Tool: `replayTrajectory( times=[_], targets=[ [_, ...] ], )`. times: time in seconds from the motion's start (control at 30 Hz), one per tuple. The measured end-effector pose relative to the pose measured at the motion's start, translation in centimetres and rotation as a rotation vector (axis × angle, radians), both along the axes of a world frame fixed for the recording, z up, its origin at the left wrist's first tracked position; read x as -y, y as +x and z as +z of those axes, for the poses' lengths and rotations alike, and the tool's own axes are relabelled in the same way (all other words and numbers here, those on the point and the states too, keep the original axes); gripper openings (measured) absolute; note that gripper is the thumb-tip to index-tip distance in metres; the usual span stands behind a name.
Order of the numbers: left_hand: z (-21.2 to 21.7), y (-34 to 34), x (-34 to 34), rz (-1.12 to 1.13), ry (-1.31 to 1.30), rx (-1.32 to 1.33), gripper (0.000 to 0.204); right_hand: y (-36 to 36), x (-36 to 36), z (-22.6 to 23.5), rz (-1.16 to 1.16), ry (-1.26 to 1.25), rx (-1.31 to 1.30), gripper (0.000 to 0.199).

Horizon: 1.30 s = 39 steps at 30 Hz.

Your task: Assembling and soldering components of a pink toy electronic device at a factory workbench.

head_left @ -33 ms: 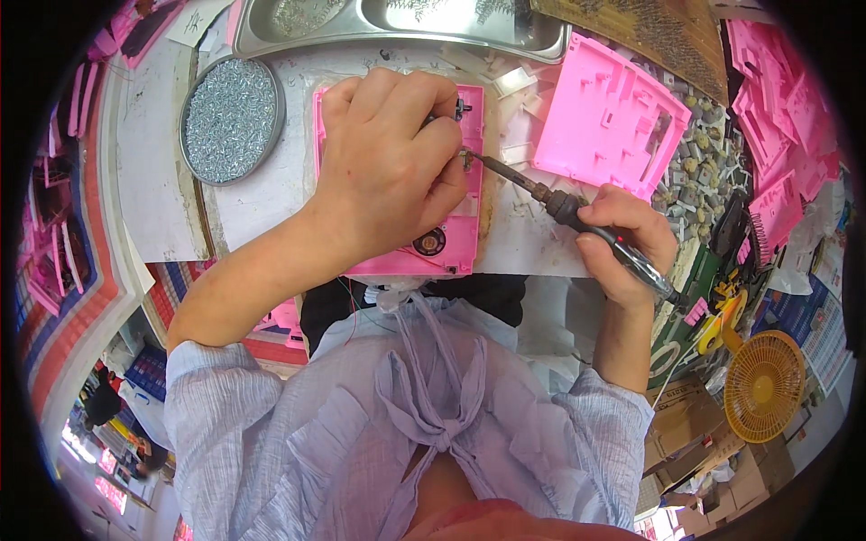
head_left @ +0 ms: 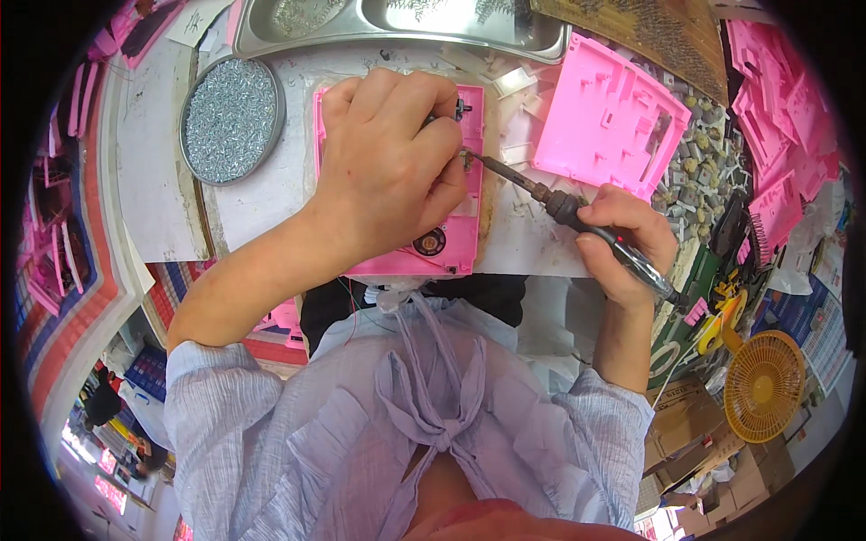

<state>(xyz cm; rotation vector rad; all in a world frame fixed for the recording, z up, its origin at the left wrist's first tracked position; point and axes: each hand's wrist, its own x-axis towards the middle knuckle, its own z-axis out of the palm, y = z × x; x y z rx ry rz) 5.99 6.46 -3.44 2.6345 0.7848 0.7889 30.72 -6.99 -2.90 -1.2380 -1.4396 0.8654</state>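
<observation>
A soldering iron (head_left: 566, 209) with a dark handle is gripped in my right hand (head_left: 636, 242). Its tip meets a small metal part (head_left: 466, 159) at the right side of a pink plastic housing (head_left: 467, 242), close to my left fingertips. My left hand (head_left: 390, 153) lies over the housing with its fingers closed in a pinch; what they hold is hidden behind them. A small round speaker (head_left: 429, 241) sits in the near part of the housing, beside thin wires. Above my left fingers, a small black component (head_left: 463, 109) shows at the housing's right edge.
A round dish of small silver screws (head_left: 231, 121) stands to the left. At the back lies a metal compartment tray (head_left: 361, 40). Another pink housing part (head_left: 609, 117), many small metal parts (head_left: 699, 171) and stacked pink pieces (head_left: 785, 126) are on the right, near a yellow fan (head_left: 764, 386).
</observation>
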Motion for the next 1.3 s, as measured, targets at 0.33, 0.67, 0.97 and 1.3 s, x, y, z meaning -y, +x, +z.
replayTrajectory(
  times=[0.33, 0.67, 0.97, 1.3],
  targets=[
    [-0.2, 0.0, -0.1, -0.017, -0.009, 0.029, 0.018, 0.4, -0.4, 0.9, 0.064, -0.039, 0.07, 0.026],
    [0.1, 0.1, 0.0, -0.001, 0.003, -0.005, 0.02, 0.7, -1.6, 3.1, 0.124, -0.086, 0.15, 0.026],
    [0.1, -0.3, 0.1, -0.006, 0.006, -0.009, 0.019, 2.4, 1.8, 3.5, -0.116, 0.029, 0.053, 0.03],
    [0.8, -0.1, 0.0, -0.025, 0.013, -0.027, 0.016, 12.1, 16.2, 6.2, -1.042, 0.337, -0.194, 0.011]
  ],
)
